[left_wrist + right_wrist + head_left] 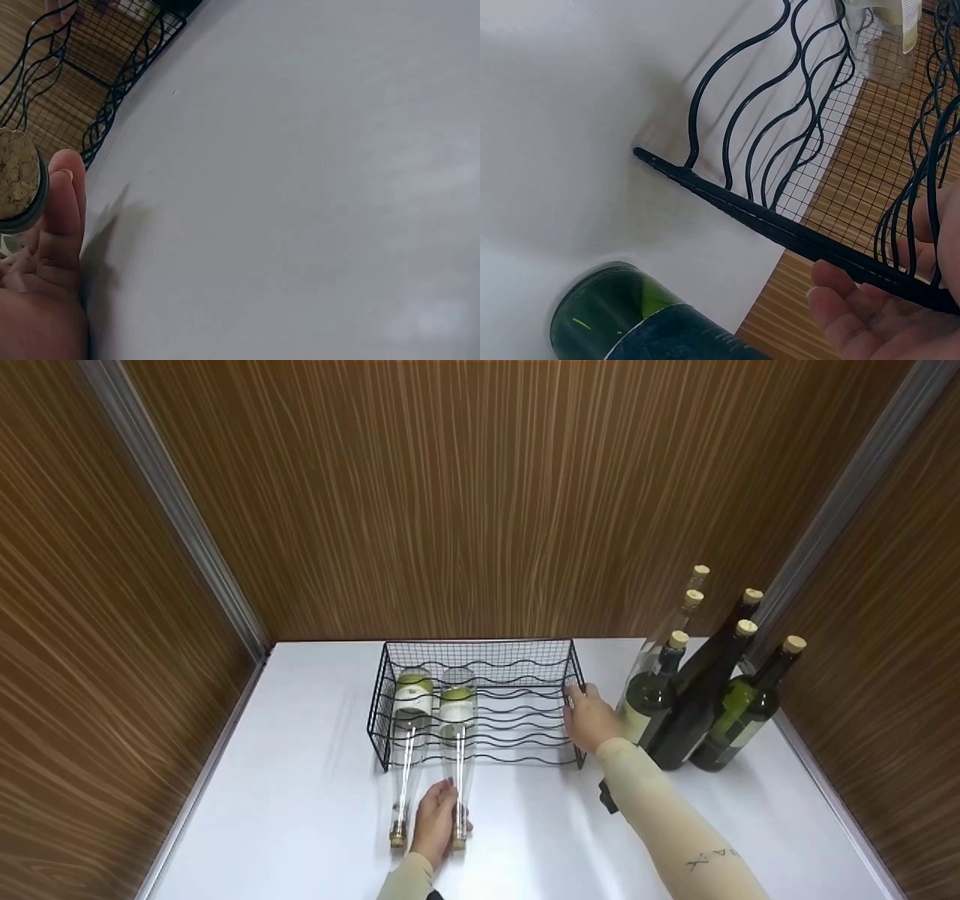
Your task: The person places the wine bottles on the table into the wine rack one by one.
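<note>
Fingers of the left hand are wrapped round the neck of a clear bottle, just below its cork, in front of the wire rack. That bottle lies on the rack's wavy bars, base toward the rack's back, neck sticking out past its front. Other clear bottle lies the same way just left of it, at the rack's left end; nobody's touching it. Right hand grips the rack's right side frame, looks like steadying. Right of the rack: six corked bottles standing upright on the bench, two clear, the others dark or green. Behind the rack: wood-grain panel.

My read: step in hand is settling the second bottle in its groove. Can't tell if it's fully seated. Next move calls for letting the neck go gently, rack braced, then fetching another from the group right of the rack.
</note>
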Motion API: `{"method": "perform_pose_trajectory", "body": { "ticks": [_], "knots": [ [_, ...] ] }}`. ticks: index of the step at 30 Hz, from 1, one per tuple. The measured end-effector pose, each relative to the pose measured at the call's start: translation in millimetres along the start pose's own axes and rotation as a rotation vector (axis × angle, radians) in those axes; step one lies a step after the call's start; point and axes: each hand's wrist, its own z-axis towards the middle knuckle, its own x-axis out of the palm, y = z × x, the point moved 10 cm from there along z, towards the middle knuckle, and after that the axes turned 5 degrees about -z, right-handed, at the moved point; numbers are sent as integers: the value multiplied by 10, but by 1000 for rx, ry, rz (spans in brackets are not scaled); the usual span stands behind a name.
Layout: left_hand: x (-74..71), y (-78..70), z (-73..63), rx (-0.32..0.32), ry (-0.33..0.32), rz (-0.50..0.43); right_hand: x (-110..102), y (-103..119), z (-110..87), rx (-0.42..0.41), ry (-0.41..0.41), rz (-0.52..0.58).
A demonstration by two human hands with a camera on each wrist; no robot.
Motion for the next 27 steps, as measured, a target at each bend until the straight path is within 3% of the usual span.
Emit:
{"method": "perform_pose_trajectory", "body": {
  "ticks": [1,8,10,20,27],
  "knots": [
    [0,-26,-21,10,-7,18,1,-1,-3,-3,-4,2],
    [-161,276,165,22,-119,190,19,-9,-1,7,-1,3],
    [-157,265,163,25,-138,219,22,-8,3,8,1,4],
    [-148,244,162,48,-199,270,11,-4,13,5,-6,0],
    [-159,229,165,85,-165,200,0,-3,5,-1,-11,12]
  ]
}}
